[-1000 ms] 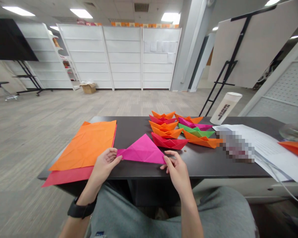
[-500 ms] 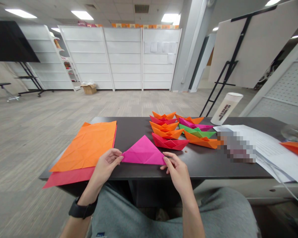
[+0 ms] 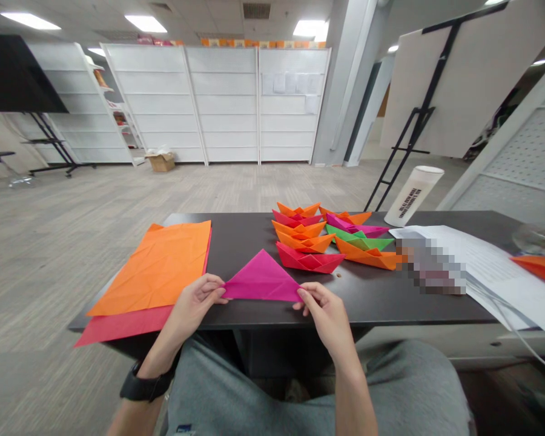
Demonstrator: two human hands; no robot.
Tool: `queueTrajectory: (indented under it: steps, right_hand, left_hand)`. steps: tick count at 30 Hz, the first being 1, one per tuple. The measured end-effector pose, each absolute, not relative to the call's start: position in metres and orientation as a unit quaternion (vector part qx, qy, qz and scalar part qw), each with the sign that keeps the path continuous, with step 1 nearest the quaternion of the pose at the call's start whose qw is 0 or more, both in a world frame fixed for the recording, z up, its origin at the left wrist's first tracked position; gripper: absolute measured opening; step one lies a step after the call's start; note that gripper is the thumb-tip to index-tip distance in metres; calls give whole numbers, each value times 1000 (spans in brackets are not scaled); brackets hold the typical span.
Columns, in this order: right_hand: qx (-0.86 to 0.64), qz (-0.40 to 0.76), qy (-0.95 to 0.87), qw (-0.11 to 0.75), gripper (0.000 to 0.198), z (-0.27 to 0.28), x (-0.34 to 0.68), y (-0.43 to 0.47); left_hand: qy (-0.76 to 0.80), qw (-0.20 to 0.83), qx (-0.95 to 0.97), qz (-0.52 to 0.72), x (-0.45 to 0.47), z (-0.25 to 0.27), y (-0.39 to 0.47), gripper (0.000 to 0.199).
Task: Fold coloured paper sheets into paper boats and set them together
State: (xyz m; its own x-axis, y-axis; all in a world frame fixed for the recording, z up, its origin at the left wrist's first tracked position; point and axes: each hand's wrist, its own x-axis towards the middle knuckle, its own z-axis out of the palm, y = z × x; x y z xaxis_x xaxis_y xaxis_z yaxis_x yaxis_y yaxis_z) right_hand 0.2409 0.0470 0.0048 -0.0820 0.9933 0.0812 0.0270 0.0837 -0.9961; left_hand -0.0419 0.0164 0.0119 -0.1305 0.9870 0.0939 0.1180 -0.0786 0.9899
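Note:
A magenta sheet of paper folded into a triangle [image 3: 262,280] is held with its point facing away from me. My left hand [image 3: 203,298] pinches its left corner between thumb and fingers. At the right corner, my right hand [image 3: 321,306] grips it the same way. Just beyond the triangle stand several folded paper boats in two rows, among them a red boat [image 3: 309,259], a green boat [image 3: 361,240] and an orange boat [image 3: 367,255]. To the left of my left hand lies orange paper [image 3: 157,266] on top of red paper [image 3: 122,327].
The dark table [image 3: 236,233] carries a white cup [image 3: 413,197] at the back right. Printed white sheets [image 3: 485,260] and a cable [image 3: 511,324] lie at the right, beside a blurred-out object [image 3: 431,266]. An orange folded paper [image 3: 540,270] is at the far right.
The magenta triangle looks darker and its face slightly different, as if tilted a little. Both hands keep their grip on its corners. The view has shifted slightly.

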Motion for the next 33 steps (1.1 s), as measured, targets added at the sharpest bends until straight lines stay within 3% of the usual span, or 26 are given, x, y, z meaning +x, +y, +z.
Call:
queueTrajectory:
  steps: [10,17,23,33]
  right_hand:
    - [-455,495,-570,472,28,2,245,48]
    - [-432,497,-596,460,27,2,247,47]
    - [-434,486,-610,451,31,4,246,46]
    - [-467,507,-538,485,37,7,241,46]
  left_hand:
    - [563,419,504,504,-44,13,16,29]
    - [536,420,531,504,-38,16,11,23]
    - [540,446,516,493,-38,16,12,32]
    - [566,404,487,528,-37,13,14,33]
